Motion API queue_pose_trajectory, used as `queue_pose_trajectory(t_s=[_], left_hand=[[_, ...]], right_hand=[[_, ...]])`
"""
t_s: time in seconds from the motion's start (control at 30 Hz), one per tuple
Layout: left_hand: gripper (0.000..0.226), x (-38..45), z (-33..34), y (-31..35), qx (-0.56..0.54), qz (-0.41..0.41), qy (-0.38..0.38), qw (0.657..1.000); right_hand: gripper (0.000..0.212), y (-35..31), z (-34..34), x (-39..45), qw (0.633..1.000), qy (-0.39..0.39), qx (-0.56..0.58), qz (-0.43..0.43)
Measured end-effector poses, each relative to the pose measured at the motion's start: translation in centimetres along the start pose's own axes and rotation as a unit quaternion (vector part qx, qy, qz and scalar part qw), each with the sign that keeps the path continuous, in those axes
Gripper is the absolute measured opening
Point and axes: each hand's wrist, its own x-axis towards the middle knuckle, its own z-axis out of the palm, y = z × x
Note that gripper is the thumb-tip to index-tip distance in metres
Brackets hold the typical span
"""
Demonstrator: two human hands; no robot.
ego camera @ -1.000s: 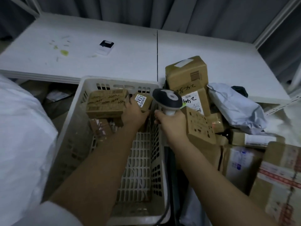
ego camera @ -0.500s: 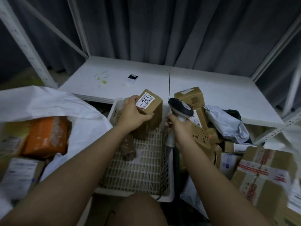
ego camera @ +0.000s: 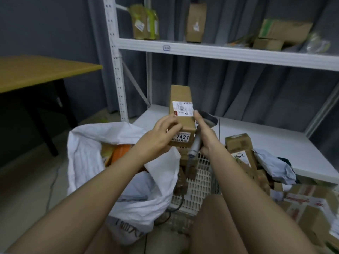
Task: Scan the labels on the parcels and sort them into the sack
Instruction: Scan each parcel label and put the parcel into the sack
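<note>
Parcel [ego camera: 181, 114] under inspection: a tall brown cardboard box, standing upright in the air above the white plastic crate [ego camera: 200, 182] and in front of the white metal shelving [ego camera: 227, 52]. We see a barcode label [ego camera: 182, 108] on its upper face and a second sticker reading 7431 [ego camera: 182, 137] near its lower end. The left hand [ego camera: 161, 134] grips the box from the left side, fingers curled onto the front face between the two labels. The right hand [ego camera: 206, 136] is closed round the grey handle of a barcode scanner [ego camera: 200, 132]; its extended forefinger reaches up beside the box's right edge at the barcode label, though we cannot tell whether it touches. The scanner's dark head sits just behind that finger, close against the box.

Below and to the left, we note the white sack [ego camera: 88, 153] standing open on the floor, an orange packet [ego camera: 120, 152] visible inside. A heap of unsorted parcels [ego camera: 242, 151] lies to the right of the crate, against the lower shelf. A wooden table [ego camera: 36, 70] stands at far left.
</note>
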Motion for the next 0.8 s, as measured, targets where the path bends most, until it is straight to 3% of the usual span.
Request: queue_pose_trajectory(t_s=[0.13, 0.23, 0.3, 0.37, 0.43, 0.5, 0.57, 0.63, 0.8], left_hand=[[0.069, -3.7, -3.0, -0.5, -0.056, -0.015, -0.010, 0.998], [0.049, -5.6, -4.8, -0.2, -0.247, -0.157, 0.053, 0.955], [0.046, -5.8, -5.8, -0.5, -0.351, -0.296, 0.120, 0.880], [0.053, -5.8, -6.6, -1.4, -0.452, -0.413, 0.104, 0.784], [0.065, -6.3, -6.8, -2.4, -0.561, -0.467, 0.056, 0.681], [0.065, -7.0, -6.6, -3.0, -0.629, -0.464, 0.030, 0.623], [0.049, -7.3, -6.2, -3.0, -0.643, -0.457, 0.039, 0.613], [0.041, -7.4, -5.9, -2.9, -0.615, -0.467, 0.065, 0.633], [0.053, -8.1, -5.9, -4.3, -0.501, -0.499, 0.096, 0.700]], right_hand=[[0.041, 1.6, 3.3, -2.8, 0.999, -0.003, -0.031, -0.036], [0.019, 2.9, 4.7, -4.2, 0.995, 0.012, -0.064, -0.079], [0.027, 3.7, 5.2, -4.7, 0.991, 0.007, -0.088, -0.101], [0.027, 4.3, 5.7, -5.3, 0.986, -0.013, -0.104, -0.128], [0.026, 5.0, 5.9, -5.6, 0.981, -0.038, -0.115, -0.150], [0.029, 5.6, 6.1, -5.9, 0.976, -0.061, -0.120, -0.169], [0.025, 6.0, 6.3, -5.9, 0.973, -0.077, -0.128, -0.175], [0.026, 6.2, 6.7, -5.7, 0.973, -0.079, -0.143, -0.164], [0.043, 6.0, 6.6, -4.9, 0.970, -0.044, -0.214, -0.111]])
